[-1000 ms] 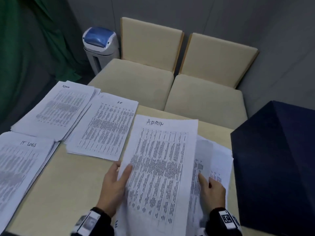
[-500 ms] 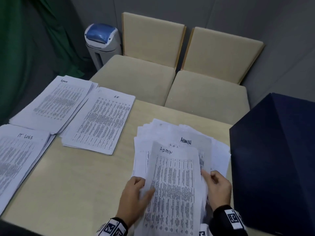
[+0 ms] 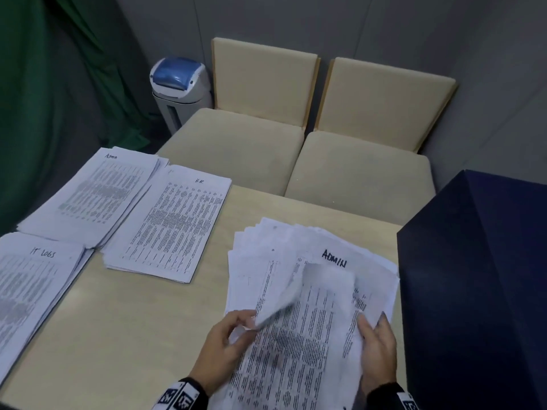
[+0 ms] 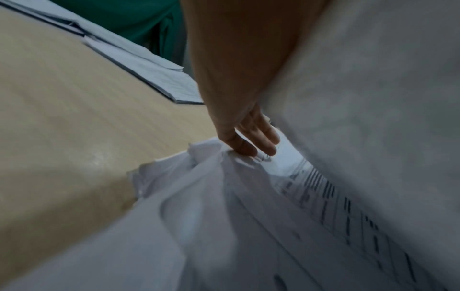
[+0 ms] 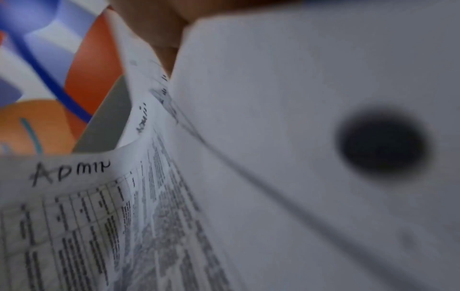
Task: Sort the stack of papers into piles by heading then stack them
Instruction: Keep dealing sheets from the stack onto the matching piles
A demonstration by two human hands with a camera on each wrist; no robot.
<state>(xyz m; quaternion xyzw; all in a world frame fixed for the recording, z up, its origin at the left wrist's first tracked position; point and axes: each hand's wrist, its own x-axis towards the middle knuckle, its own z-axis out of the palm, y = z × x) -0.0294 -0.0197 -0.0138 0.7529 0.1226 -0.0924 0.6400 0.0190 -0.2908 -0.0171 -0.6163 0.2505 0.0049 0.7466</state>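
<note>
Left hand (image 3: pixel 220 350) pinching curled top sheet (image 3: pixel 296 344) at its left edge; right hand (image 3: pixel 377 347) gripping right edge of same sheet. Beneath both hands, fanned unsorted stack (image 3: pixel 296 244) headed ADMIN on table (image 3: pixel 118 335). Left of left hand, three sorted piles: HR pile (image 3: pixel 171 223), Admin pile (image 3: pixel 97 193), IT Logs pile (image 3: pixel 26 291).

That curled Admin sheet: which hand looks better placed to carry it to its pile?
Probably left: the left hand already pinches the curled sheet, and the Admin pile lies far left. The right hand steadies the unsorted stack.
</note>
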